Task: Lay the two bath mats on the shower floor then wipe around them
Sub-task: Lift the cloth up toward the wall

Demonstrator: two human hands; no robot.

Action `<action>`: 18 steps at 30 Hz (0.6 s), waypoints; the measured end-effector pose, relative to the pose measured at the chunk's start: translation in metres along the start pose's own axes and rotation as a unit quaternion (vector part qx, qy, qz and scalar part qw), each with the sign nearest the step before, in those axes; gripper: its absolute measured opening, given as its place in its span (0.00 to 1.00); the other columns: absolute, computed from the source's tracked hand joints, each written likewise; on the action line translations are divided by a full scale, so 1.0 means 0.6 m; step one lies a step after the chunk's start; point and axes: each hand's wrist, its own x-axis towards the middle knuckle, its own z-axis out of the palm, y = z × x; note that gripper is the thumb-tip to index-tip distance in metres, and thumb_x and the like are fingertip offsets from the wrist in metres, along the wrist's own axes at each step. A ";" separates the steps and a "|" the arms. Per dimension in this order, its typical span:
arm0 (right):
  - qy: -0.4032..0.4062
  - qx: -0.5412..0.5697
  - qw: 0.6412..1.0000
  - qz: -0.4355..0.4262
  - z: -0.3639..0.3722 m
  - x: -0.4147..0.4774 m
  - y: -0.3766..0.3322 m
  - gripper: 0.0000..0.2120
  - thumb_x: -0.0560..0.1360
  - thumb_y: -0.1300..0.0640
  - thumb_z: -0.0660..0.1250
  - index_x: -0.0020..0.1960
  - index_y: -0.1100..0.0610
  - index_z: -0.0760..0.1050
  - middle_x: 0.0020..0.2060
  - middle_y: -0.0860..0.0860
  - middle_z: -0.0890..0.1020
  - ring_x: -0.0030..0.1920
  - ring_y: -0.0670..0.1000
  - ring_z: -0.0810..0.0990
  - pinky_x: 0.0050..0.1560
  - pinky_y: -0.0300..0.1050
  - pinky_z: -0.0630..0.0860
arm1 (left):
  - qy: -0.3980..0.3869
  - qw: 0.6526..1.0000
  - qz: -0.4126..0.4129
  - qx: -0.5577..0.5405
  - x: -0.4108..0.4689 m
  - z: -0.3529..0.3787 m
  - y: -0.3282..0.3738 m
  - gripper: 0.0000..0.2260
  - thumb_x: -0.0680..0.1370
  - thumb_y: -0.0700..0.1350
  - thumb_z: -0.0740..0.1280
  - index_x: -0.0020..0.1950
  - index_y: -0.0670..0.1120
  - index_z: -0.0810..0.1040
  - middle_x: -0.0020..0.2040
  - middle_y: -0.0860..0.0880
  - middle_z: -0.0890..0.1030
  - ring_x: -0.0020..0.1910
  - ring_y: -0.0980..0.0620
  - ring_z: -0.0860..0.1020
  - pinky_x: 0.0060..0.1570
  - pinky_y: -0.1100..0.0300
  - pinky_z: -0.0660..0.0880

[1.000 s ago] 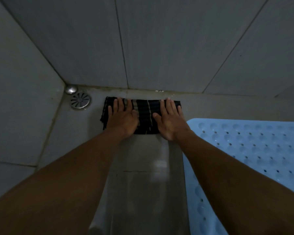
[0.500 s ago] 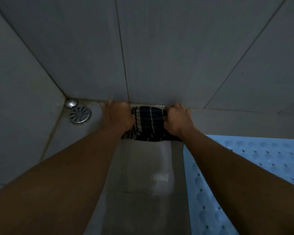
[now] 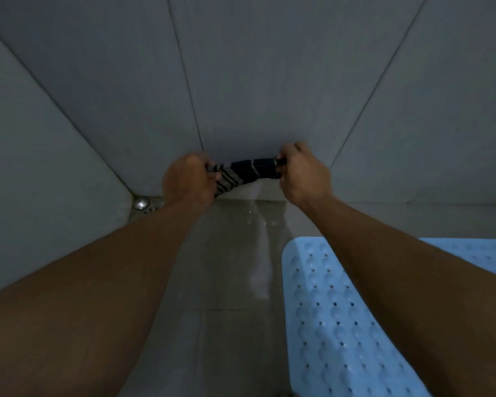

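Observation:
A dark cloth with pale stripes (image 3: 245, 173) is bunched and twisted between my two hands, lifted off the floor in front of the back wall. My left hand (image 3: 188, 181) grips its left end and my right hand (image 3: 302, 174) grips its right end. A light blue bath mat with small holes (image 3: 330, 310) lies flat on the wet shower floor (image 3: 229, 267) at the lower right, partly hidden under my right forearm. Only this one mat is in view.
A round metal floor drain (image 3: 152, 207) and a small metal cap (image 3: 141, 202) sit in the left corner, partly hidden by my left wrist. Grey tiled walls (image 3: 255, 81) close in at the back and on the left.
The cloth lay flat under my open palms on the floor. Both hands pushed it to the wall, gathered it up and lifted it, and now hold it twisted between them.

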 end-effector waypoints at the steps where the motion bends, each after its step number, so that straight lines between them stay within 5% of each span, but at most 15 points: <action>1: 0.003 0.007 1.000 0.006 -0.044 0.002 -0.009 0.12 0.74 0.62 0.63 0.58 0.57 0.73 0.56 0.57 0.76 0.49 0.63 0.79 0.46 0.56 0.77 | 0.004 1.000 -0.005 -0.014 0.001 -0.035 0.031 0.07 0.76 0.49 0.72 0.51 0.47 0.83 0.52 0.43 0.83 0.51 0.43 0.79 0.43 0.58 0.69; 4: 0.014 0.031 0.999 0.038 -0.179 0.009 -0.035 0.11 0.75 0.62 0.62 0.57 0.56 0.74 0.53 0.57 0.79 0.51 0.61 0.78 0.48 0.55 0.77 | 0.017 0.999 -0.017 -0.046 0.005 -0.149 0.129 0.10 0.77 0.49 0.71 0.56 0.48 0.83 0.53 0.44 0.84 0.50 0.45 0.80 0.42 0.60 0.67; 8: 0.007 0.028 0.997 0.074 -0.374 0.013 -0.073 0.12 0.74 0.62 0.64 0.57 0.54 0.75 0.51 0.56 0.80 0.51 0.60 0.79 0.48 0.55 0.78 | 0.002 0.996 0.000 -0.087 0.001 -0.297 0.251 0.02 0.78 0.46 0.70 0.49 0.48 0.81 0.43 0.50 0.80 0.42 0.51 0.75 0.39 0.61 0.65; 18: 0.024 0.021 0.988 0.150 -0.911 -0.022 -0.087 0.10 0.75 0.58 0.64 0.55 0.50 0.75 0.53 0.55 0.82 0.53 0.60 0.80 0.48 0.49 0.76 | -0.050 0.989 0.058 -0.130 -0.016 -0.624 0.635 0.03 0.76 0.49 0.70 0.46 0.51 0.79 0.42 0.50 0.83 0.44 0.46 0.80 0.42 0.57 0.74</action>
